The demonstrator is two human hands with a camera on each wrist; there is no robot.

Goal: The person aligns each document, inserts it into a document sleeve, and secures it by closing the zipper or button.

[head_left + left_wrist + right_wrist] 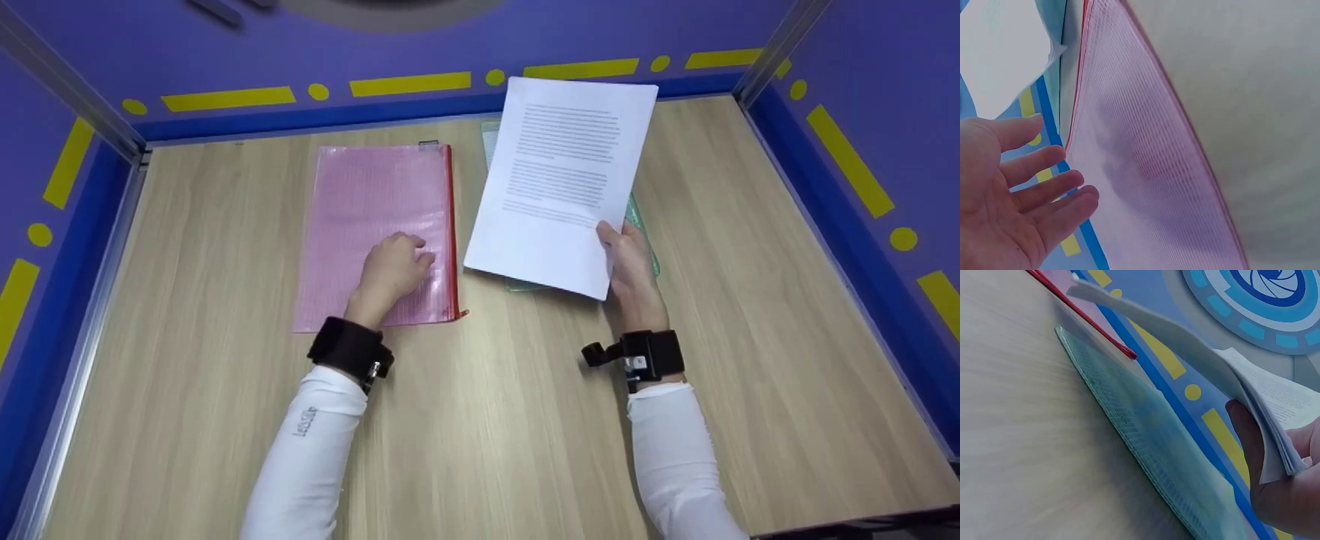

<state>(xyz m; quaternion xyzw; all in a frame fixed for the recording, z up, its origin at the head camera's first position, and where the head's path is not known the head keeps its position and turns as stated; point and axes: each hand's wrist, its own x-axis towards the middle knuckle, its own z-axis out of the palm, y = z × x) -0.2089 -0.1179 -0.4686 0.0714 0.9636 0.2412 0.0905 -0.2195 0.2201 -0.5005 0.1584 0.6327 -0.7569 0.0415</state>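
Observation:
My right hand (634, 262) grips a stack of printed paper sheets (562, 180) by its lower right corner, thumb on the top page. The right wrist view shows the stack (1275, 422) edge-on, several sheets thick and bending. Under it lies a green mesh zip pouch (1145, 427), mostly hidden by the paper in the head view. My left hand (394, 266) is over a pink zip pouch (375, 187) with a red zipper along its right side. In the left wrist view the left hand (1027, 197) has loosely bent, spread fingers and holds nothing.
Both pouches lie flat on a wood-grain table (480, 420). Blue-purple panels with yellow marks (409, 84) stand along its back and both sides. A black strap with a camera (349, 352) is on each wrist.

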